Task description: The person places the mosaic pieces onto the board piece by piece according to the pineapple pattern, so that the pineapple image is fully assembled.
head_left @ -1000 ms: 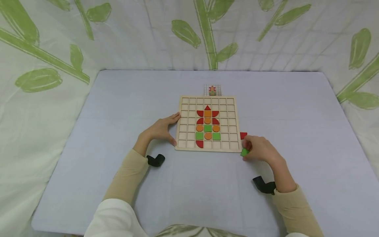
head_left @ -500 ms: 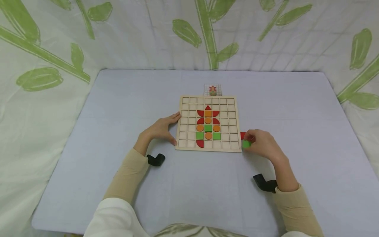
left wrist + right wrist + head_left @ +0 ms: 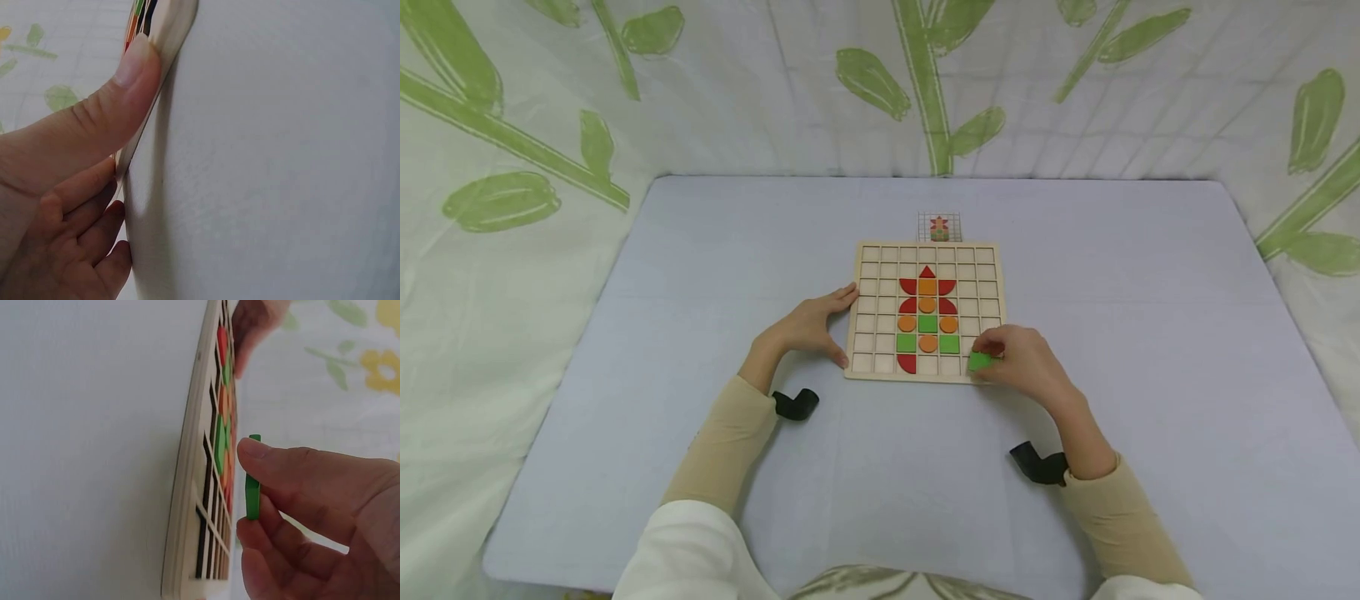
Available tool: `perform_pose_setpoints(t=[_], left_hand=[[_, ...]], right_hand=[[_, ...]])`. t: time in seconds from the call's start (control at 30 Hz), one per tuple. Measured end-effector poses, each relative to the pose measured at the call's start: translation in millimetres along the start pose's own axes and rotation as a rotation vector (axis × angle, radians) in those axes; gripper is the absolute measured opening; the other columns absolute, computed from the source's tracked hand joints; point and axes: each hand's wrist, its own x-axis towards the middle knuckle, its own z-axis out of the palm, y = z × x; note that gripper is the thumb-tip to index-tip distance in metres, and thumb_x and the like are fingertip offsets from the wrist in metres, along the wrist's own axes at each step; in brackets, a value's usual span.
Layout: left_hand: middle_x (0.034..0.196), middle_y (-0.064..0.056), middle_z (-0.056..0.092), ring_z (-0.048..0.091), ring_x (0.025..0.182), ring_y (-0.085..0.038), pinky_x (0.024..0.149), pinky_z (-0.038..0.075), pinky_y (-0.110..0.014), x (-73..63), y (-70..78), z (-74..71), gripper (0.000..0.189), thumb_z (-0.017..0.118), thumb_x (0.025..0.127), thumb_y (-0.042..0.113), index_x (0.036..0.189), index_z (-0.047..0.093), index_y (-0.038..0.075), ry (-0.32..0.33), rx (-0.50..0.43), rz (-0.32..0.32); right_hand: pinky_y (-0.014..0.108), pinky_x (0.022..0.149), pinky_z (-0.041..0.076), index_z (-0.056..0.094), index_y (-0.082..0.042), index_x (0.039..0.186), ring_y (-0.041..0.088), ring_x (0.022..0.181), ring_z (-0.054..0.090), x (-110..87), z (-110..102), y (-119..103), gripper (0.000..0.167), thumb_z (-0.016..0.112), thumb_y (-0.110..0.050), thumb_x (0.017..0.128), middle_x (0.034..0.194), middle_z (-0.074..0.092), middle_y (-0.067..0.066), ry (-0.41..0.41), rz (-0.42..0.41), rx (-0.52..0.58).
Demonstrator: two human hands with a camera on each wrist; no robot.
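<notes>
My right hand (image 3: 1026, 358) pinches a green square tile (image 3: 981, 361) between thumb and fingers above the lower right of a wooden grid board (image 3: 872, 377). In the right wrist view the tile (image 3: 252, 487) is edge-on, apart from the board. My left hand (image 3: 807, 327) touches the board's left edge, thumb near the lower corner and fingers higher up. The left wrist view shows that thumb (image 3: 134, 78) against the frame. On the board lie a red triangle (image 3: 927, 272), an orange square (image 3: 927, 287), orange discs (image 3: 928, 343), green squares (image 3: 950, 344) and red quarter-circles (image 3: 907, 363).
A small pattern card (image 3: 939, 227) with a grid and coloured figure lies behind the board's far edge. The board rests on a pale cloth-covered table (image 3: 737, 242). A white cloth with green leaves (image 3: 872, 83) hangs behind. Black wrist mounts (image 3: 797, 405) stick out near each wrist.
My right hand has moved the green square tile from beside the board's right edge leftward over its lower right cells. The red piece seen there earlier is now hidden. My left hand stays put.
</notes>
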Motion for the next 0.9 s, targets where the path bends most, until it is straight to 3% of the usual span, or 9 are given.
perform_pose_setpoints(t=[0.27, 0.9], left_hand=[[0.162, -0.005, 0.013, 0.011, 0.148, -0.028, 0.117, 0.015, -0.048, 0.8, -0.6, 0.7, 0.113, 0.091, 0.064, 0.019, 0.154, 0.023, 0.007, 0.005, 0.000, 0.003], [0.162, -0.006, 0.013, 0.011, 0.148, -0.029, 0.117, 0.015, -0.048, 0.3, -1.4, 0.1, 0.113, 0.091, 0.064, 0.019, 0.154, 0.023, 0.006, 0.012, 0.001, 0.017]], right_hand=[[0.040, 0.078, 0.053, 0.072, 0.001, 0.097, 0.024, 0.085, 0.060, 8.6, 18, -13, 0.025, 0.082, -0.006, 0.075, 0.091, 0.069, 0.009, 0.001, -0.061, -0.014], [0.034, 0.075, 0.052, 0.074, -0.002, 0.100, 0.021, 0.081, 0.057, 25.6, 46, -42, 0.027, 0.081, -0.003, 0.075, 0.087, 0.068, 0.006, -0.015, -0.096, -0.128]])
